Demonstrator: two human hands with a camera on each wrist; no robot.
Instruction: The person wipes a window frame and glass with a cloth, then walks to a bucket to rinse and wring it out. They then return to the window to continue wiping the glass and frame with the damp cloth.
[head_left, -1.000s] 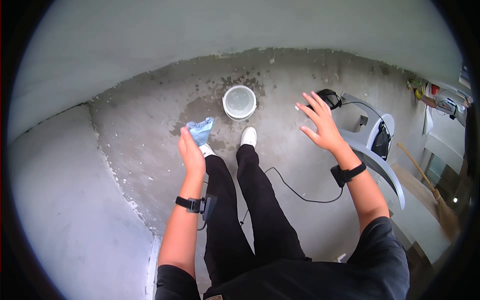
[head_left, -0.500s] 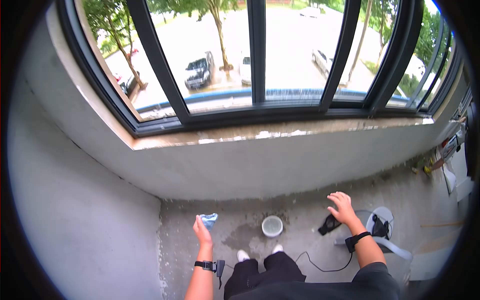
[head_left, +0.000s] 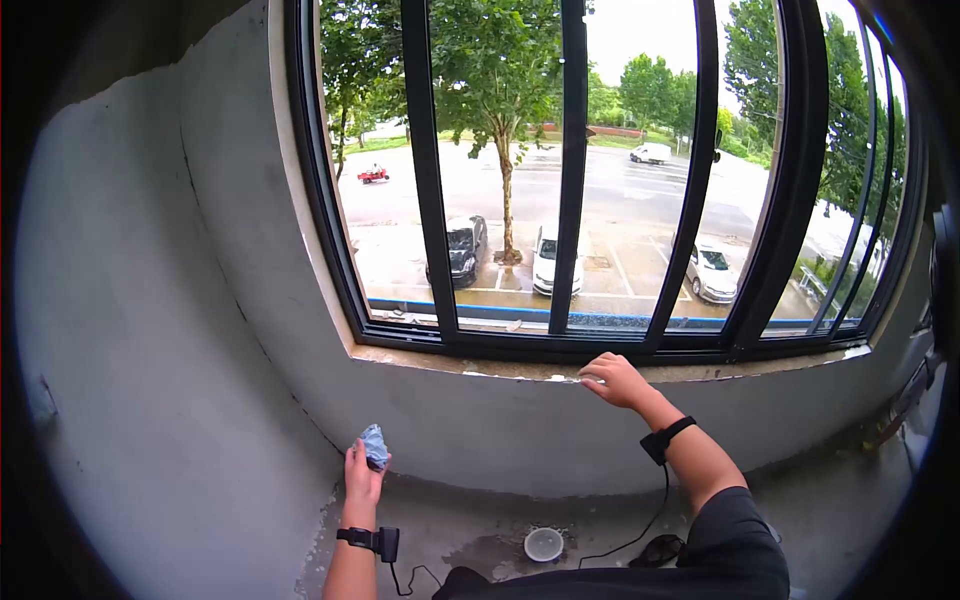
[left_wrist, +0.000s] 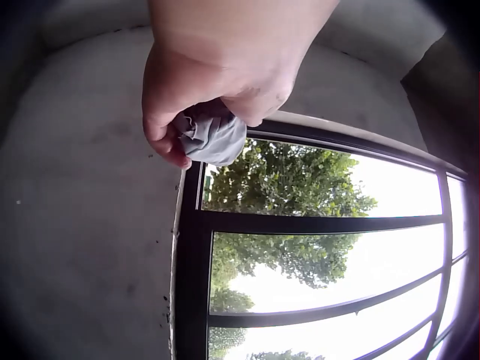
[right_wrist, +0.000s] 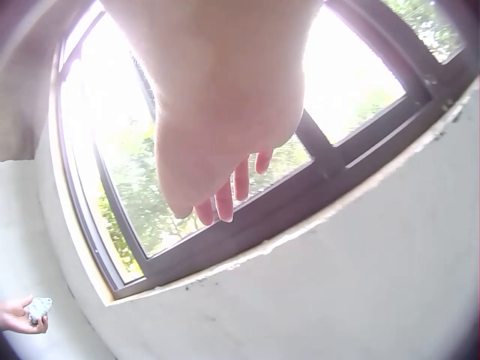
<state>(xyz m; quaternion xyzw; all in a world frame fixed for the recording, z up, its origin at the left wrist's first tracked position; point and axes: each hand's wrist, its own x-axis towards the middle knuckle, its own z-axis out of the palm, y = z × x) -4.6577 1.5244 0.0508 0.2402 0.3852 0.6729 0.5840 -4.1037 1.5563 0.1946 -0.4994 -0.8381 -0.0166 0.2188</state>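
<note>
Pale-blue cloth (head_left: 374, 443), jutting beyond the gripping left hand (head_left: 362, 482), looks light, soft, best pinched mid-bundle; the right hand (head_left: 620, 381) holds nothing.

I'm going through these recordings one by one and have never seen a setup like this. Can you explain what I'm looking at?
There's no robot here: a person works bare-handed. A head-worn camera takes the widest picture, looking forward and down. The left wrist camera and right wrist camera each take a close view of their own hand.

The left hand holds a crumpled bluish cloth. The right hand holds nothing; its fingers are loosely bent near the windowsill, though I can't tell whether they touch it. Beyond is a dark-framed window.

On the floor below stands a round, pale bucket, with a dark, wet-looking patch beside it.
</note>
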